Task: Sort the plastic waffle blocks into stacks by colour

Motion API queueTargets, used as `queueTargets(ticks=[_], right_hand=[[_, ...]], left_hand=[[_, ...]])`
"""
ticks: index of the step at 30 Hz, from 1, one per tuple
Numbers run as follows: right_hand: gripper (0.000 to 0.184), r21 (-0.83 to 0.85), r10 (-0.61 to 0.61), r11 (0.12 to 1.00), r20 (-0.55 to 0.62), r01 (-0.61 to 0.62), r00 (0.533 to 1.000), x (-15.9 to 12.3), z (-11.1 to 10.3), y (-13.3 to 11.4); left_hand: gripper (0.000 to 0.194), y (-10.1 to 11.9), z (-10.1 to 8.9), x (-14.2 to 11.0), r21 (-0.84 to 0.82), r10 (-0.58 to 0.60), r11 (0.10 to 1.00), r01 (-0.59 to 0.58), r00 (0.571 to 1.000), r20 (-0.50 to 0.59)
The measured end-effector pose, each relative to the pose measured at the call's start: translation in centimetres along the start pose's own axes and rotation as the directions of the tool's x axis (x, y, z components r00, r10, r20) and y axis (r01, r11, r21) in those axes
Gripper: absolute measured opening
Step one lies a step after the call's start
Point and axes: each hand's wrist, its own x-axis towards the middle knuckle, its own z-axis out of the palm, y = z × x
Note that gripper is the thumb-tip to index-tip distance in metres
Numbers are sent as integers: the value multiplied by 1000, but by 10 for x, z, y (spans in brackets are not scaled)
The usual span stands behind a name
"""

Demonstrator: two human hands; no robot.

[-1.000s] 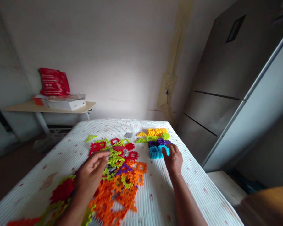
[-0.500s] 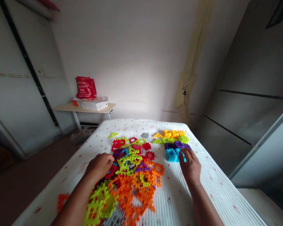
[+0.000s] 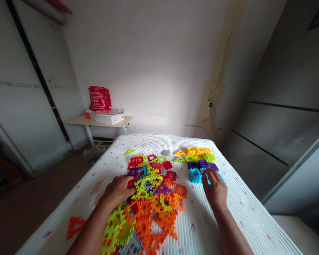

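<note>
My left hand reaches into the left edge of a loose pile of flat plastic interlocking pieces. Its thumb and fingers are apart around a red piece, with no clear grip on it. My right hand is at the right end of a row of blue interlocking pieces. Its fingers curl round a blue piece that they partly hide. Behind the blue row stand purple pieces, green pieces and yellow pieces. Orange pieces lie across the near part of the pile.
The pieces lie on a white, red-spotted padded surface. A single orange-red piece rests near my left forearm. A grey piece sits at the far middle. Beyond, a small table carries a red bag and a white box.
My left hand has moved rightward and lower into the pile, and its fingers have spread over the pieces. My right hand stays at the blue row. The view has shifted slightly.
</note>
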Motion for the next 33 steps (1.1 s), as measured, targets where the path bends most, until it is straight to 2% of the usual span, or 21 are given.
queueTargets(ticks=[5,10,14,19,24,25,27,31,33], right_hand=[[26,12,0,1000,8,0,1000,0,0,-1],[25,17,4,1000,5,-4,1000,1,-1,-3],[25,14,12,1000,12,-12,1000,1,-1,-3],[26,14,9,1000,22,-9,1000,0,0,-3],[24,28,-6,1000,32,5,999,0,0,-3],[24,29,-8,1000,33,7,999,0,0,-3],[24,31,-8,1000,32,7,999,0,0,-3],[24,32,3,999,32,-4,999,-1,0,-3],[25,32,7,999,37,-8,999,-1,0,-2]], left_hand=[[48,-4,5,4,-120,39,992,-43,999,-31],[37,-10,8,9,-274,-9,962,-18,995,-98],[28,-8,1,7,-435,-36,900,-31,989,-145],[39,5,-11,-5,-636,-15,770,-58,994,-108],[45,15,-12,-13,-854,91,518,-47,996,0],[46,16,-11,-14,-870,114,491,-39,993,20],[45,18,-10,-14,-853,148,520,-41,988,43],[40,18,-13,-13,-691,143,719,-74,989,43],[35,15,-17,-16,-627,124,775,-73,992,37]])
